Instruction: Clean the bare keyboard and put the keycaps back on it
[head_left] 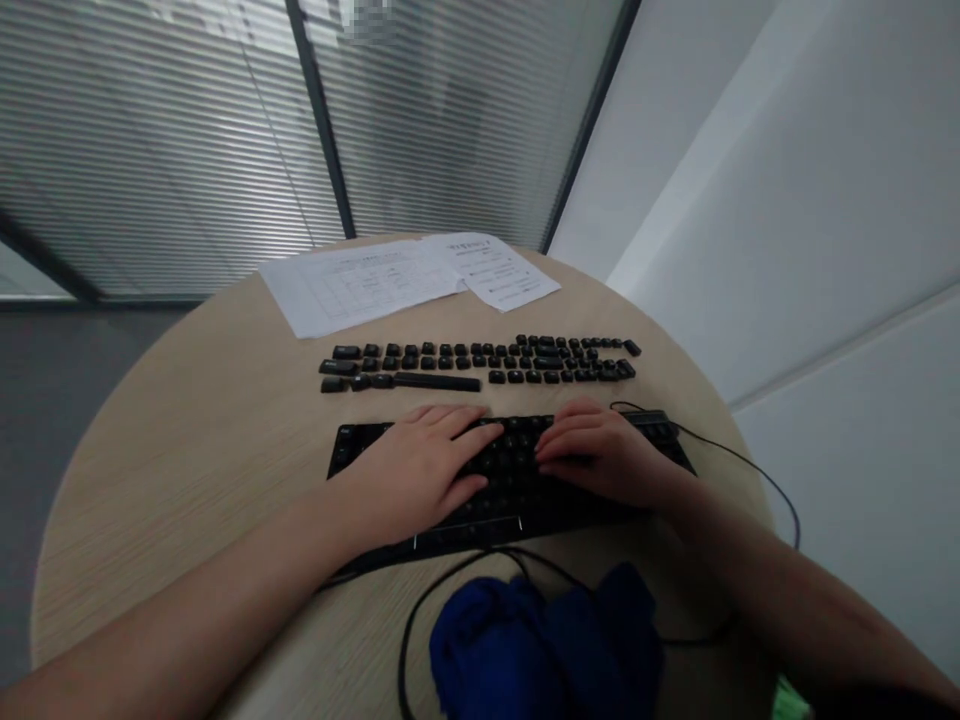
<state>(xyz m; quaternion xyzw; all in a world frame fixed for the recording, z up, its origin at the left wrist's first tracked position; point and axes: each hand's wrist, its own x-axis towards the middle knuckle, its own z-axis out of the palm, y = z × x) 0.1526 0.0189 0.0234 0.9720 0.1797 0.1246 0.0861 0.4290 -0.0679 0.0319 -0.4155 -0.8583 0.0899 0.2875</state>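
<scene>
A black keyboard (pixel 480 530) lies across the table in front of me, some of its key positions covered by my hands. My left hand (pixel 420 460) rests palm down over its left half, fingers stretched and spread, the fingertips at the upper rows. Over the right half is my right hand (pixel 604 450), its thumb and index fingertips drawn close together at the keys. Whatever may be between them is too small and dark to make out. Beyond the keyboard, loose black keycaps (pixel 462 362) stand in rows, with a long spacebar keycap (pixel 439 381) in the nearest row.
Printed paper sheets (pixel 367 285) lie at the far side of the round wooden table (pixel 187 420). A crumpled blue cloth (pixel 540 640) sits near me, beside a looped black cable (pixel 409 630). White wall (pixel 840 230) stands at the right, blinds (pixel 150 150) behind.
</scene>
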